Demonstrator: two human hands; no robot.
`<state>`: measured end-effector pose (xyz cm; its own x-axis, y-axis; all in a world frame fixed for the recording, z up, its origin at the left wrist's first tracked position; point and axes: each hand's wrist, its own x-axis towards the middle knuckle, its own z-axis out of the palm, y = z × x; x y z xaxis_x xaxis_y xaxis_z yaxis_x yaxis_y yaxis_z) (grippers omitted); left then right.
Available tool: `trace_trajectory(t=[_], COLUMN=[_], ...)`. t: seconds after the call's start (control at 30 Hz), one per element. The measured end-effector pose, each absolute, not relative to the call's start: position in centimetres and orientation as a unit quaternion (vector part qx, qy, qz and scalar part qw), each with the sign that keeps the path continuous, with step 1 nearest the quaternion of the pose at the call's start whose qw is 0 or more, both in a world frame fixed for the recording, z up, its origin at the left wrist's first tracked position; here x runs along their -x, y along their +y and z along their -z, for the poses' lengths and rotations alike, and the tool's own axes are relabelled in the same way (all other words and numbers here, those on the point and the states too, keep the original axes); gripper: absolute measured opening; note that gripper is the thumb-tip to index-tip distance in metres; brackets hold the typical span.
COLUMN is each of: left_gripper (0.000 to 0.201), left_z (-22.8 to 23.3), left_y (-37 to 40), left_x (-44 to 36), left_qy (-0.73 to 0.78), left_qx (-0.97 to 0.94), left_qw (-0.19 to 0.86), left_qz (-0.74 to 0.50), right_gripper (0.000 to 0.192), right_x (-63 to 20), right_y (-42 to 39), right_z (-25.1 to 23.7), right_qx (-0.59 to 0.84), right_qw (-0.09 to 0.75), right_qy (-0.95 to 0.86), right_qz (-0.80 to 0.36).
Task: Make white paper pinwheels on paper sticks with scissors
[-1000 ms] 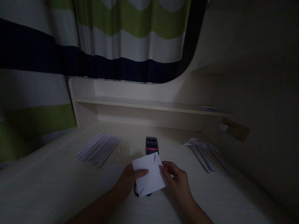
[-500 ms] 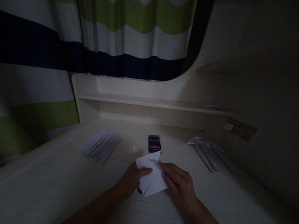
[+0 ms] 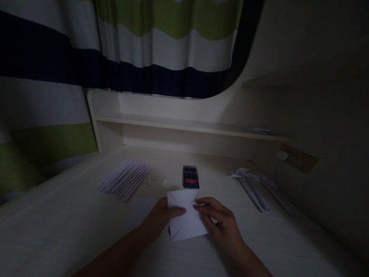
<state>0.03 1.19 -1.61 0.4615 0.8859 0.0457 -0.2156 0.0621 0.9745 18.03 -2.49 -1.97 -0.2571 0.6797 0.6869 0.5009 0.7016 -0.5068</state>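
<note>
A white sheet of paper (image 3: 188,225), with crease or cut lines running in from its corners, is held above the desk. My left hand (image 3: 160,218) grips its left side, thumb flat on top and the other fingers hidden underneath. At the upper right edge of the sheet, my right hand (image 3: 220,221) pinches the paper between thumb and forefinger; a small pale bit shows at the fingertips. Under the sheet's lower left edge a sliver of something dark peeks out. Just beyond the sheet lies a phone (image 3: 190,177), its screen lit.
Several rolled paper sticks (image 3: 126,178) lie side by side at the left. More paper sticks (image 3: 253,194) with folded paper tops rest at the right. Small pale pieces (image 3: 165,182) sit near the phone. A shelf (image 3: 188,126) spans the back, and a curtain (image 3: 167,38) hangs above.
The paper's raised upper corner has come down, and the sheet lies flatter between my hands. My right fingertips have shifted slightly left along its edge. The dark ring below is now mostly covered.
</note>
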Motion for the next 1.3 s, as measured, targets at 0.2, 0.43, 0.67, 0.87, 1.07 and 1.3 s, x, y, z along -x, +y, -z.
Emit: trace_trajectory(t=[0.2, 0.43, 0.67, 0.87, 1.07, 1.3], left_gripper=[0.029, 0.035, 0.038, 0.035, 0.029, 0.036], left_z=[1.4, 0.8, 1.1, 1.3, 1.6, 1.9], left_y=[1.0, 0.7, 0.8, 1.1, 1.0, 1.2], left_x=[-0.1, -0.2, -0.1, 0.0, -0.1, -0.2], left_qy=[0.327, 0.311, 0.327, 0.366, 0.365, 0.406], left_qx=[-0.524, -0.545, -0.543, -0.596, -0.664, -0.674], left_qw=[0.662, 0.655, 0.645, 0.587, 0.53, 0.489], left_qz=[-0.425, -0.422, -0.427, -0.408, -0.38, -0.375], right_gripper=[0.029, 0.031, 0.028, 0.016, 0.029, 0.017], right_x=[-17.8, -17.7, -17.4, -17.0, -16.4, -16.1], right_y=[-2.9, -3.1, -3.5, -2.8, -1.4, -1.2], right_z=[1.6, 1.5, 1.2, 1.1, 3.4, 4.5], right_qx=[0.371, 0.364, 0.367, 0.423, 0.468, 0.419], right_qw=[0.479, 0.484, 0.49, 0.564, 0.513, 0.53], right_qy=[-0.792, -0.791, -0.782, -0.655, -0.542, -0.506], right_qz=[-0.082, -0.088, -0.119, -0.273, -0.474, -0.536])
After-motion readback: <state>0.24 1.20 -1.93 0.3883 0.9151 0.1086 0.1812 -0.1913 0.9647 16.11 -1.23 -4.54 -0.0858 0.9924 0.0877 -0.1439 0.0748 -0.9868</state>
